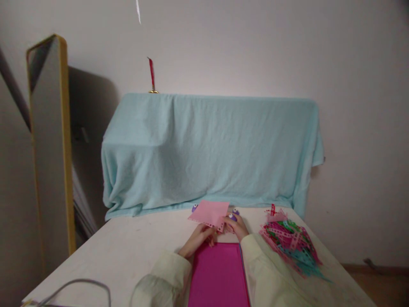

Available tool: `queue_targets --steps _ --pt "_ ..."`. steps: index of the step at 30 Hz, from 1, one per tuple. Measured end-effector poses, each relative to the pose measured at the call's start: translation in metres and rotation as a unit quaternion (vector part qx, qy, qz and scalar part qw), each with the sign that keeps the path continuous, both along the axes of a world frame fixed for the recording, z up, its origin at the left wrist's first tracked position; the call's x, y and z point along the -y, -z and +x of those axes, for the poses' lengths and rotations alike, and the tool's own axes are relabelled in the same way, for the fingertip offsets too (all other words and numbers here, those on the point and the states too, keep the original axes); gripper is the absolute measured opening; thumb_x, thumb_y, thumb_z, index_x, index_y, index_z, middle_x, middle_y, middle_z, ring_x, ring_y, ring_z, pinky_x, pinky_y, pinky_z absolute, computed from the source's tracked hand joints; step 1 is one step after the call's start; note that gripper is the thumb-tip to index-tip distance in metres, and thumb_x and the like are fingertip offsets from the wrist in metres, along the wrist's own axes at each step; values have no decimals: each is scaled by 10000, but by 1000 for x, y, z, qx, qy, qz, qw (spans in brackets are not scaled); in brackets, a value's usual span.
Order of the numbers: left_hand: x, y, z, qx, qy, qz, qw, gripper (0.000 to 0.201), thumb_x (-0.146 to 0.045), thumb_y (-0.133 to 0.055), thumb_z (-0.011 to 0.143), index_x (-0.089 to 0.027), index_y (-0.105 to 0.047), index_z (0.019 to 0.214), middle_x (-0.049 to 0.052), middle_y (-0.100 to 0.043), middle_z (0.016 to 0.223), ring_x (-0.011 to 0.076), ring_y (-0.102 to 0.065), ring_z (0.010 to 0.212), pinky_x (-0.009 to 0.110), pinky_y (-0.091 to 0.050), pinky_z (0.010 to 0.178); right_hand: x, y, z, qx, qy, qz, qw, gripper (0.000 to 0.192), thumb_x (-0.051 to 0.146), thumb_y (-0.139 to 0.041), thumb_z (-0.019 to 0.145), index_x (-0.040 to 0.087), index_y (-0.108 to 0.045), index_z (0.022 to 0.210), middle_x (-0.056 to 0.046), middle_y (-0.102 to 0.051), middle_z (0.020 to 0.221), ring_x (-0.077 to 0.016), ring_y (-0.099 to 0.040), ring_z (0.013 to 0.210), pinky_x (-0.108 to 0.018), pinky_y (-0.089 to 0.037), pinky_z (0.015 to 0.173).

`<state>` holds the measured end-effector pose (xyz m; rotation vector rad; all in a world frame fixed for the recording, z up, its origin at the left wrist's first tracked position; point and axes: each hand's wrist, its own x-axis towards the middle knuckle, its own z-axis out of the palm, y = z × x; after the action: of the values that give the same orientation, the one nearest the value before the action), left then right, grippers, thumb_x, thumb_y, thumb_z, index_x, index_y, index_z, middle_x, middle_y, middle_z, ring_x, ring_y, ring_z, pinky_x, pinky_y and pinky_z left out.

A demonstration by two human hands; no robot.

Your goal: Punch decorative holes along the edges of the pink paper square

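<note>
A pink sheet of paper point(209, 212) is held up slightly above the table, tilted, with a row of punched holes along its near edge. My left hand point(200, 238) has its fingers closed at the near edge of this paper. At the paper's near right corner, the fingers of my right hand point(237, 227) are closed on it. A small purple object with a white spot point(232, 217) shows right at my right hand; whether I touch it I cannot tell. Two similar ones stand behind, a purple one point(235, 211) to the right and another point(194, 208) left of the paper.
A magenta stack of sheets or tray point(219, 275) lies between my forearms. To the right is a heap of punched paper strips point(292, 245) in pink, green and teal. A light blue cloth point(211, 149) covers something at the table's back. A grey cable point(83, 281) lies front left.
</note>
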<state>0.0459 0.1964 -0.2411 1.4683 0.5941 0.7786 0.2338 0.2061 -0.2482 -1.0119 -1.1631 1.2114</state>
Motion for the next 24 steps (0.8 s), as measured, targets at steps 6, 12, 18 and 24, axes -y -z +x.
queue_targets --steps 6,12,18,24 --pt "0 1 0 -4 -4 -9 1000 424 -474 -496 830 -82 -637 753 84 -628 602 136 -547 486 243 -413 507 -1 0 1 1 -4 1 1000 308 457 -693 650 167 -606 704 87 -369 331 -59 -264 293 -206 -200 341" --pt "-2 2 0 -8 -3 -8 1000 452 -489 -490 830 -77 -640 722 96 -632 611 137 -551 494 242 -415 513 0 0 1 -4 -10 7 1000 303 452 -694 654 169 -601 714 87 -373 332 -60 -260 293 -207 -199 342" --pt "1 1 1 -14 -11 -13 1000 483 -521 -489 814 -79 -642 695 92 -626 581 137 -548 483 239 -411 505 -1 1 1 1 -15 4 1000 290 443 -695 655 180 -572 661 84 -379 328 -63 -272 291 -208 -211 343" --pt "1 2 2 -18 -40 -45 998 519 -567 -488 790 -92 -638 641 81 -615 530 138 -536 446 242 -396 492 -3 5 1 11 -19 -3 1000 282 428 -700 649 193 -546 637 85 -378 331 -69 -275 286 -211 -192 327"
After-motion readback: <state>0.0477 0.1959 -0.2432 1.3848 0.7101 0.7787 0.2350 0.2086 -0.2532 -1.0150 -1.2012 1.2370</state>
